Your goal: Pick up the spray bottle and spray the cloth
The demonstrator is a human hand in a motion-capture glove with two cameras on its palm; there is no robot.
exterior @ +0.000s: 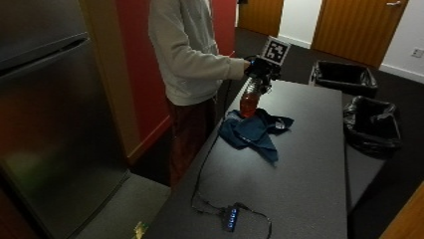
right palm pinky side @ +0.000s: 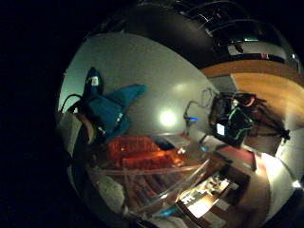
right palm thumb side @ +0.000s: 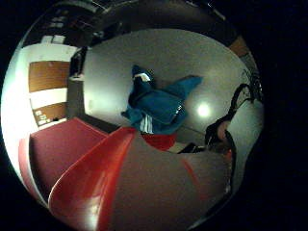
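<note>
Gripping the top of the spray bottle (exterior: pixel 250 98), the gloved right hand (exterior: pixel 260 67) has its fingers curled round the neck, and we see the bottle hanging upright below it, clear-walled with orange-red liquid in its lower part. Directly under the grip, the bottle's base sits at or just above the blue cloth (exterior: pixel 253 131); we cannot tell whether the two touch. From the little finger side palm view, the bottle (right palm pinky side: pixel 142 164) fills the area next to the palm, and the cloth (right palm pinky side: pixel 111 107) lies beyond it on the grey table (right palm pinky side: pixel 152 66). From the thumb side palm view, a red surface lies close against the palm, with the cloth (right palm thumb side: pixel 159 106) past it on the table (right palm thumb side: pixel 192 57).

Outward from the grip, the cloth lies crumpled near the table (exterior: pixel 311 164) edge on the person's side. Well apart from the hand, at the near end of the table, a small hub with blue lights (exterior: pixel 230 218) rests with its cable trailing toward the cloth. Beyond the far table edge stand two bins lined with black bags (exterior: pixel 371 124). Behind the person's arm stands a grey refrigerator (exterior: pixel 46 124).
</note>
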